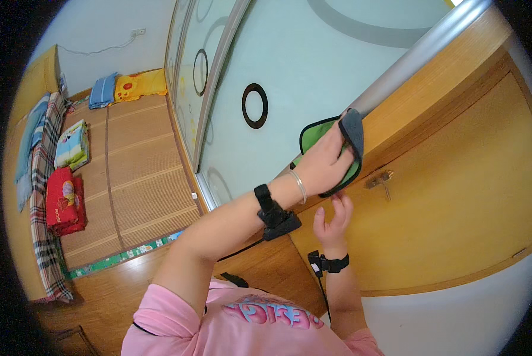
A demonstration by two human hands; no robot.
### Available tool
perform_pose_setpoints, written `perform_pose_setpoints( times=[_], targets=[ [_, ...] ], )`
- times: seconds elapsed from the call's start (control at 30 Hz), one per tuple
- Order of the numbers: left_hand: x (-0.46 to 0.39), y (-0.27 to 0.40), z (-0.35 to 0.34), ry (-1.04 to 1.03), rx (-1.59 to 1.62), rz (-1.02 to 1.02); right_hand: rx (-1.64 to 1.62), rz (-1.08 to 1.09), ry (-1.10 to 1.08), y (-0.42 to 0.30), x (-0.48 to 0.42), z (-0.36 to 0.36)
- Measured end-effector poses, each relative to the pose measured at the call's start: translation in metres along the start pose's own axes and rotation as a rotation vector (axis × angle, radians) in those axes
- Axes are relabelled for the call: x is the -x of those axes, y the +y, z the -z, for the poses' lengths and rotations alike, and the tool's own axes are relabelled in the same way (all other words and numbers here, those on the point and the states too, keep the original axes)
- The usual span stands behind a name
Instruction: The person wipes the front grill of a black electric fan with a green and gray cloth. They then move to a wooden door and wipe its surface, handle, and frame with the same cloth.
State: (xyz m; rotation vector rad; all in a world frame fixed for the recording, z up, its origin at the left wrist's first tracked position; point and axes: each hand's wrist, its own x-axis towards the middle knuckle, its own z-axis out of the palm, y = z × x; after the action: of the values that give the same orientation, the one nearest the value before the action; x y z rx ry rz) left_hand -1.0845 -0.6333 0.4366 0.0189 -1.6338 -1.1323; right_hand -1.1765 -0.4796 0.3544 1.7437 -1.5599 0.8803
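My left hand (324, 164) holds a green and grey cloth with black edging (354, 133). The cloth is folded over between its fingers, against the silver metal frame strip (390, 84) of a frosted glass sliding door (292, 58). My right hand (335, 220) is just below the cloth, fingers apart and partly curled; its fingertips are near or touching the cloth's lower edge, which one I cannot tell. Both wrists wear black straps with small cabled devices, and a bangle circles my left wrist. Wooden trim (435, 84) runs alongside the metal strip.
Right of the trim is a wooden door (453, 200) with a metal handle (379, 179). At left, a bed mat (146, 164) bears a red folded bundle (63, 200), a folded colourful quilt (72, 144), a blue pillow (102, 91) and a yellow pillow (139, 84). Wooden flooring (114, 302) lies below.
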Motion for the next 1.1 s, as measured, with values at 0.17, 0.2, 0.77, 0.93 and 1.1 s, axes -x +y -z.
perform_pose_setpoints(
  times=[0.17,0.2,0.77,0.93,1.1],
  targets=[
    [0.047,-0.03,0.004,-0.068,-0.116,0.297,-0.02,-0.022,-0.065,0.007,0.011,0.004],
    [0.066,-0.042,0.005,-0.064,-0.148,0.361,-0.017,-0.035,-0.084,0.006,0.015,0.003],
    [0.008,-0.098,0.05,0.47,-0.246,0.452,0.31,-0.384,-0.222,-0.027,0.001,-0.007],
    [-0.009,-0.084,0.037,0.107,-0.119,0.041,0.351,-0.356,-0.223,-0.026,0.005,-0.014],
    [-0.005,-0.083,0.032,-0.071,-0.125,0.18,0.355,-0.413,-0.208,-0.019,0.008,-0.02]
  ],
)
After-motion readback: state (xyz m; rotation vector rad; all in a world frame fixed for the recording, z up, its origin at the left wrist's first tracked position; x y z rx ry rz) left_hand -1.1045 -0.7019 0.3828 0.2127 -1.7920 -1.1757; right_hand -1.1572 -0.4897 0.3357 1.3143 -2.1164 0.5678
